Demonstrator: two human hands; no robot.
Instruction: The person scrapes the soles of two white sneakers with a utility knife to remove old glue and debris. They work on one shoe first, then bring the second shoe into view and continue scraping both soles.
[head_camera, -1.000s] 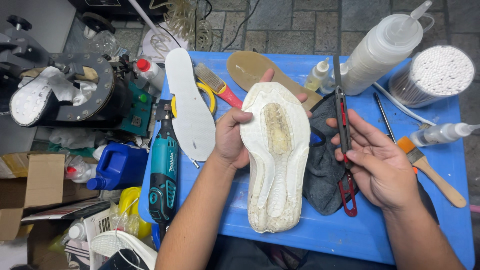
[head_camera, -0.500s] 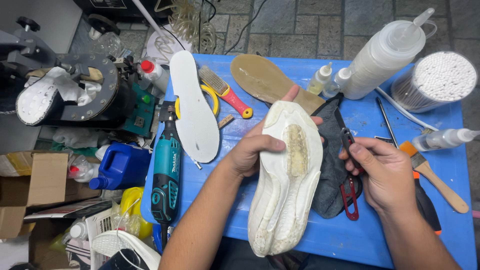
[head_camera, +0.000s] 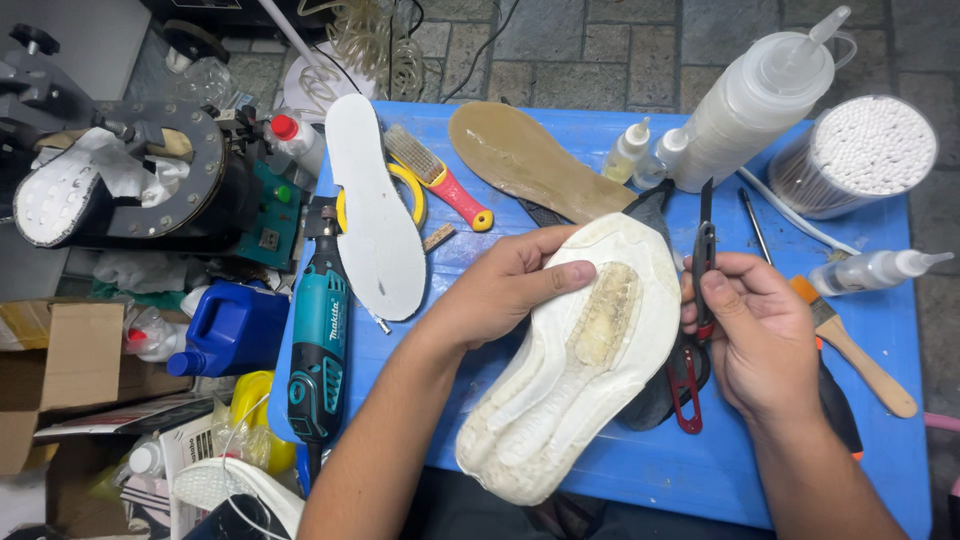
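My left hand (head_camera: 505, 285) grips a white shoe sole (head_camera: 570, 380) turned bottom-up over the blue table (head_camera: 900, 330), thumb lying across its upper half. A yellowish glue patch runs down the sole's middle. My right hand (head_camera: 760, 335) holds red-handled pliers (head_camera: 698, 300) upright beside the sole's right edge, the dark jaws pointing away from me. Dark fabric of the shoe upper (head_camera: 660, 400) shows under the sole between both hands.
A white insole (head_camera: 372, 205), a tan insole (head_camera: 520, 160), a red-handled wire brush (head_camera: 440, 180) and a teal rotary tool (head_camera: 318, 350) lie on the left. Squeeze bottles (head_camera: 755, 100), a tub of cotton swabs (head_camera: 855, 155) and a paintbrush (head_camera: 855, 350) stand at the right. A blue jug (head_camera: 230, 325) sits left of the table.
The sole has tilted so its toe points more to the upper right. My right hand has closed around the pliers and raised them upright beside the sole.
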